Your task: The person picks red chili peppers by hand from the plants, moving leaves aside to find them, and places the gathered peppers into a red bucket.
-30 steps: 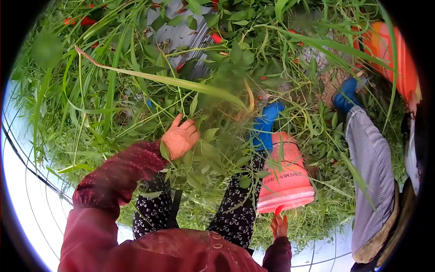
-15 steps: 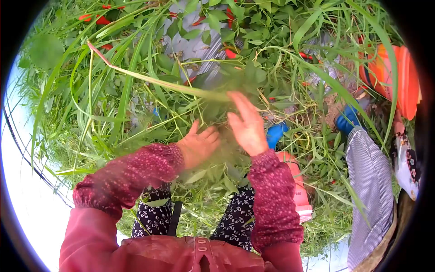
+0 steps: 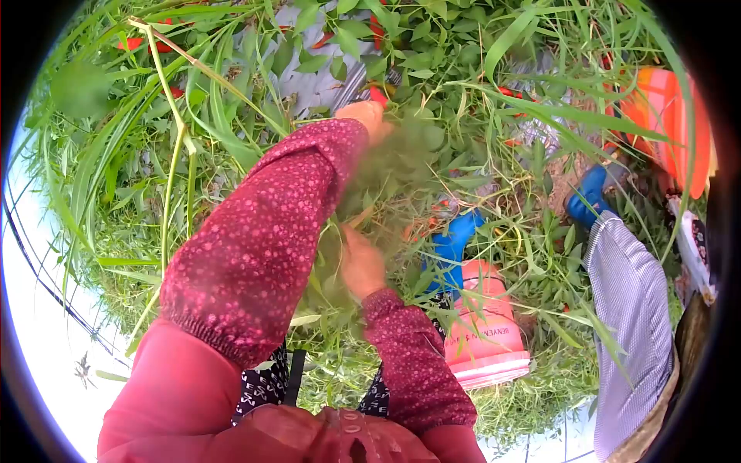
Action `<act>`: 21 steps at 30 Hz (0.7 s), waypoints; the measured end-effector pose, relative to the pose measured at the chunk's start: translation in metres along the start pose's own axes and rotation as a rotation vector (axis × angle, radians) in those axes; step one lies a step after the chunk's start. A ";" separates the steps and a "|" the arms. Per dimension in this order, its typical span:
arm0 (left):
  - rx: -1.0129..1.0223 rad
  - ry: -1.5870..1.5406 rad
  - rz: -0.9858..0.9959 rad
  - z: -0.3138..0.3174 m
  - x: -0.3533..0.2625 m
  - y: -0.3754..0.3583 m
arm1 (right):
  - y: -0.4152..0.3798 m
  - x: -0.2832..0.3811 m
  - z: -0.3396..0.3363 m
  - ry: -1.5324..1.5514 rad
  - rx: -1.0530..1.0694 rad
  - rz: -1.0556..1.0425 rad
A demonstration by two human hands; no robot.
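Note:
My left hand [image 3: 366, 117] reaches forward among pepper plants, right by a red chili pepper [image 3: 378, 95]. Its fingers are hidden and smeared, so its grip does not show. Closer to my body, my right hand [image 3: 361, 264] is low in the leaves with its fingertips blurred. Whether it holds anything cannot be made out. More red chili peppers [image 3: 324, 40] hang or lie among the leaves farther off. Long grass stalks [image 3: 182, 127] rise to the left of my left sleeve.
A pink bucket [image 3: 486, 332] stands to the right of my right arm, beside my blue boot [image 3: 459, 239]. Farther right is another person's blue boot [image 3: 590, 194] and striped trouser leg [image 3: 629, 309], below an orange bucket [image 3: 656, 116]. Grey plastic sheeting [image 3: 309, 81] shows between plants.
My left hand has moved forward toward the red chili pepper. My right hand has drawn back and left, down into the leaves. The long stalk has shifted left, away from my hands.

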State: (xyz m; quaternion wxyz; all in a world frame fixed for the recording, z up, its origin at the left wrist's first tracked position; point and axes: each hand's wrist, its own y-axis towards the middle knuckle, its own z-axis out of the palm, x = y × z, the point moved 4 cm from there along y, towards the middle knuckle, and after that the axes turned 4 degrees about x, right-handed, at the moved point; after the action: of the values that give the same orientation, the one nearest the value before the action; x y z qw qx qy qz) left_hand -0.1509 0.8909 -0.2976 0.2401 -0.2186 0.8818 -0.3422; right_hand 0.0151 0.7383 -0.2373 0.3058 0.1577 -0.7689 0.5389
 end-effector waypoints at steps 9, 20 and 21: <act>-0.359 0.071 0.438 0.014 0.024 -0.109 | -0.022 0.007 -0.051 0.010 -0.127 -0.088; -0.390 0.152 0.529 0.037 0.046 -0.174 | 0.053 0.073 -0.123 0.079 -0.016 -0.173; -0.397 0.146 0.528 0.037 0.046 -0.175 | 0.072 0.073 -0.106 -0.108 0.025 -0.241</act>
State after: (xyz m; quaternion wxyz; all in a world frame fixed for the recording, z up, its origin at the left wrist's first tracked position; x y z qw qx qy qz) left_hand -0.1279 0.7302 -0.2105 0.2091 -0.0003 0.9723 -0.1046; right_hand -0.0503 0.8693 -0.2189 0.3248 0.2817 -0.7528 0.4985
